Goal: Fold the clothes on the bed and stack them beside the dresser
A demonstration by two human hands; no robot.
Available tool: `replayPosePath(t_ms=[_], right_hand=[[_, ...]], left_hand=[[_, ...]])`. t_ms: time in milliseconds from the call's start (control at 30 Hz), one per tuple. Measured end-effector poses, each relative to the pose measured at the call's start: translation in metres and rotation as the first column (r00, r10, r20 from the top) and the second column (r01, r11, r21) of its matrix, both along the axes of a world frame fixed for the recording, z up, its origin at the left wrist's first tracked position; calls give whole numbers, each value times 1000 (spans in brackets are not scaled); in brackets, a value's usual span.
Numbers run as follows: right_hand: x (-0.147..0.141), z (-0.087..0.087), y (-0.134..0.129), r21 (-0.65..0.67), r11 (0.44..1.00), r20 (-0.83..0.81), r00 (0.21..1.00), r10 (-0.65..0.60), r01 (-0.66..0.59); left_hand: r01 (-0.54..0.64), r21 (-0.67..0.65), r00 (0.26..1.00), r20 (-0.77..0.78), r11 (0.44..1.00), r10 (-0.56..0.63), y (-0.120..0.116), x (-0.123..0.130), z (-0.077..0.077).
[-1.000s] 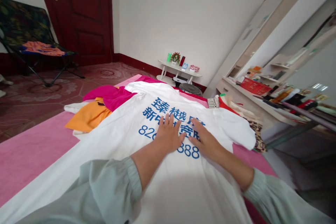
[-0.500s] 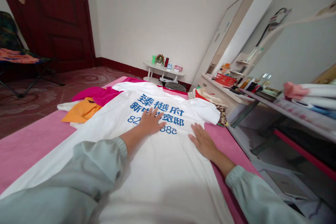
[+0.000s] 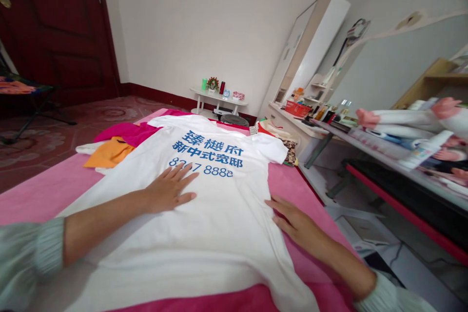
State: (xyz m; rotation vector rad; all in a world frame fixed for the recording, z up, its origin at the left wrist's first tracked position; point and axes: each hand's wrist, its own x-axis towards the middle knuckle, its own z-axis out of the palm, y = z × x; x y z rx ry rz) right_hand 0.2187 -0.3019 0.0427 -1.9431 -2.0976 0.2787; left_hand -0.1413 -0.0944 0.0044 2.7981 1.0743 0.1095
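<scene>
A white T-shirt [image 3: 219,214] with blue Chinese characters and a phone number lies spread on a pink sheet [image 3: 292,183], its collar end away from me. My left hand [image 3: 168,189] rests flat on the shirt's left part, fingers spread, with fingertips over part of the number. At the right side edge of the shirt, my right hand [image 3: 298,222] lies with fingers extended, the tips touching the fabric and the palm over the pink sheet. Neither hand grasps anything.
Magenta [image 3: 124,130] and orange clothes [image 3: 108,153] lie to the left. More folded clothing [image 3: 278,131] sits beyond the right sleeve. A desk [image 3: 387,151] with doll-like limbs and a bottle stands right. A small white table [image 3: 219,96] is by the far wall.
Both hands have slid back toward me over the shirt, the left also moving left and uncovering the print. The shirt's near hem now shows, and the view has turned slightly right.
</scene>
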Motion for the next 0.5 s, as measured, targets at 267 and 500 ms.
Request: replayPosePath(t_ms=[267, 500], right_hand=[[-29, -3, -30, -54, 978, -304, 930, -207, 200], [-48, -10, -43, -175, 948, -499, 806, -318, 266]], left_hand=[[140, -146, 985, -77, 979, -153, -49, -55, 32], [-102, 12, 994, -33, 995, 102, -59, -105, 35]])
